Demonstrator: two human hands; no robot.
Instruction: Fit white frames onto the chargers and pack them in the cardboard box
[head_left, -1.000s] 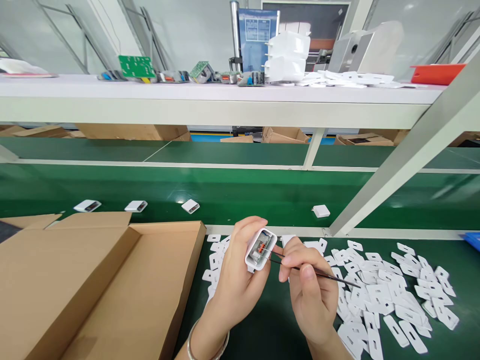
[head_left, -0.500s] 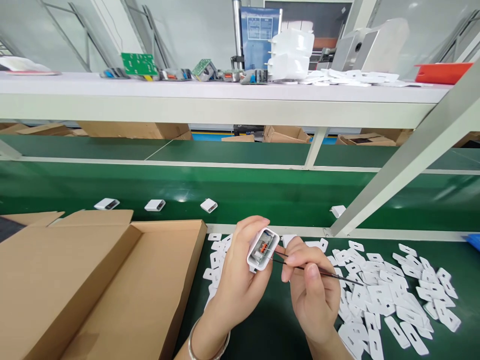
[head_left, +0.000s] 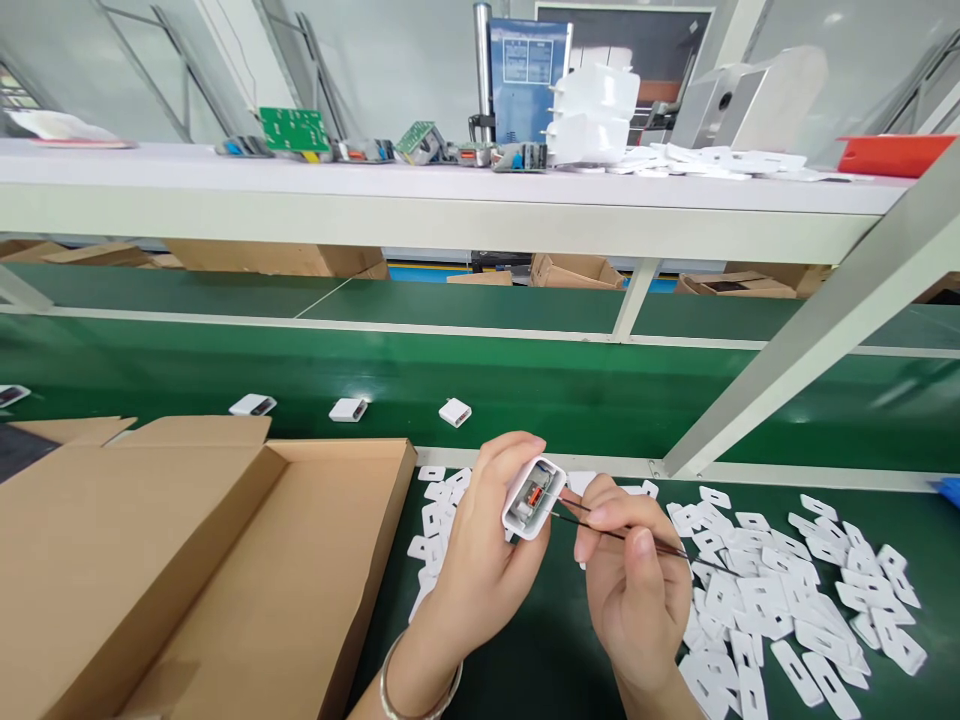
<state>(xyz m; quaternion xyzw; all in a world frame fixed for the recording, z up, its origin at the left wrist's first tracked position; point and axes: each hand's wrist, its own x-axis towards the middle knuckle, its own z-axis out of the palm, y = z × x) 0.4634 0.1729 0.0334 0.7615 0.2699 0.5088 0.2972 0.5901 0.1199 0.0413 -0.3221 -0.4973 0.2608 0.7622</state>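
Note:
A white rectangular housing [head_left: 534, 499], its open end facing me, shows a circuit board with a red-orange part inside. My left hand [head_left: 487, 560] wraps round it from the left and below. Black tweezers [head_left: 660, 546] are pinched in my right hand [head_left: 637, 575], and their two slightly parted tips are at the housing's right edge. Flat white slotted plates [head_left: 757, 590] lie in a loose pile to the right of my hands, with more plates [head_left: 436, 520] to the left.
An open cardboard box [head_left: 300, 560] stands at the left. Several white housings [head_left: 454, 412] sit on the green belt [head_left: 375, 365] behind. A slanted metal post [head_left: 817, 300] rises at the right. Circuit boards [head_left: 294, 130] stand on the white shelf [head_left: 420, 212] above.
The housings on the belt have shifted right, and another shows at the far left. The view has tilted slightly. Both hands keep their holds, a little further right in view.

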